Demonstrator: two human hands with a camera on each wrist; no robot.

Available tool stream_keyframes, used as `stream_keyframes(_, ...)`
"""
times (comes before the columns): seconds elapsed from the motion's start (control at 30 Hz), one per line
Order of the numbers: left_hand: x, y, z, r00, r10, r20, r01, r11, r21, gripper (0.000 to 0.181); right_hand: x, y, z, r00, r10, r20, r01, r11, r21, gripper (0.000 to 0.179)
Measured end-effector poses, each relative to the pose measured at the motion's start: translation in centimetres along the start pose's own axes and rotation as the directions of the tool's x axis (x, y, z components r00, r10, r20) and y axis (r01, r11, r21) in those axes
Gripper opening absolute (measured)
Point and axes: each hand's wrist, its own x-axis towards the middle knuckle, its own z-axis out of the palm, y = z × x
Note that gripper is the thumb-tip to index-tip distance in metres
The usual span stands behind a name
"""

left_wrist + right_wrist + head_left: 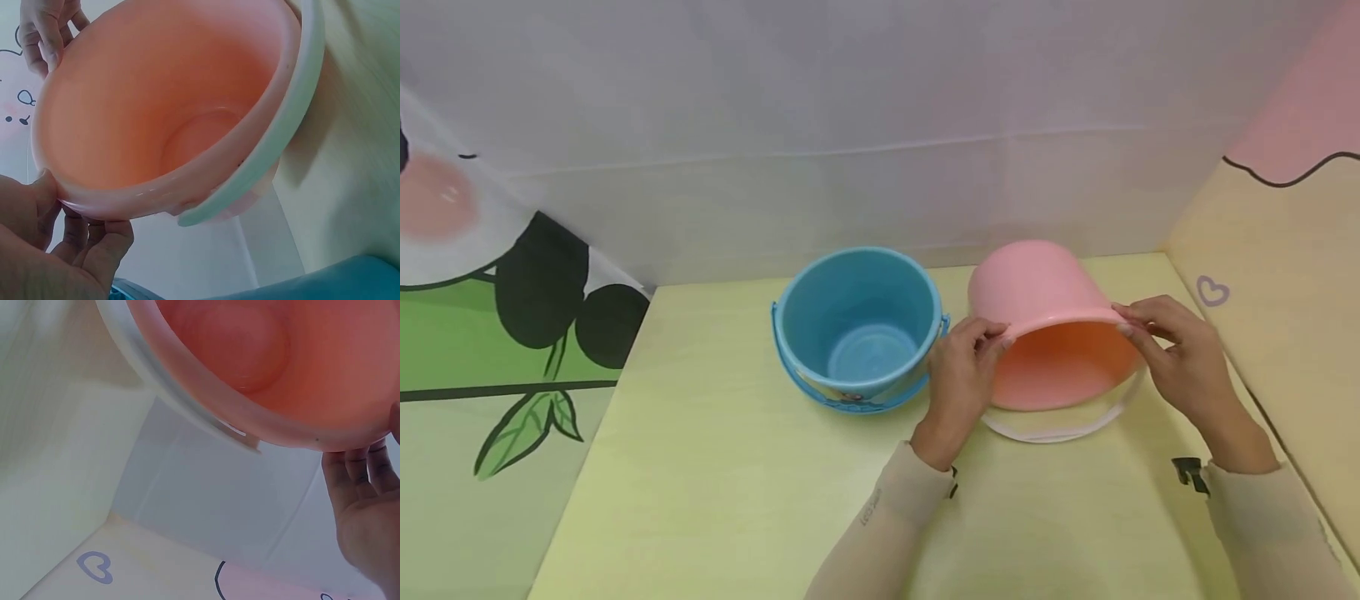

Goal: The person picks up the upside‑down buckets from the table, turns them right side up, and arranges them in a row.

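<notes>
A pink bucket (1037, 283) lies tipped on its side at the right of the table, its mouth facing me. My left hand (961, 375) pinches the rim at the left, thumb inside and fingers outside, as the left wrist view shows. On the opposite side of the rim my right hand (1183, 358) pinches it too. The bucket's white handle (1052, 435) hangs down below the mouth, near the tabletop. Just left of my left hand a blue bucket (868, 321) stands upright, its inside bare and its blue handle (857, 407) lowered along the front.
The pale yellow table (715, 500) meets a whitish cloth wall (850, 200) at the back. On the right rises a cream panel (1285, 333) with a heart drawn on it. A printed cloth with green leaves (527, 425) hangs past the table's left edge.
</notes>
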Motion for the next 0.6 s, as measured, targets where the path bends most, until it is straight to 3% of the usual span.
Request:
stream_keyframes(0.37,0.7,1.0,-0.7,0.999,-0.047,0.009,0.047,0.998,-0.036,0.015,0.9,-0.6,-0.4,1.0,-0.015,0.017,0.015,1.0,0.012,0.021)
stream_keyframes(0.6,1.3,1.9,-1.2,0.996,-0.082,0.04,0.084,0.995,-0.059,0.015,1.8,-1.5,-1.0,0.999,0.021,0.026,-0.021,1.0,-0.001,0.031)
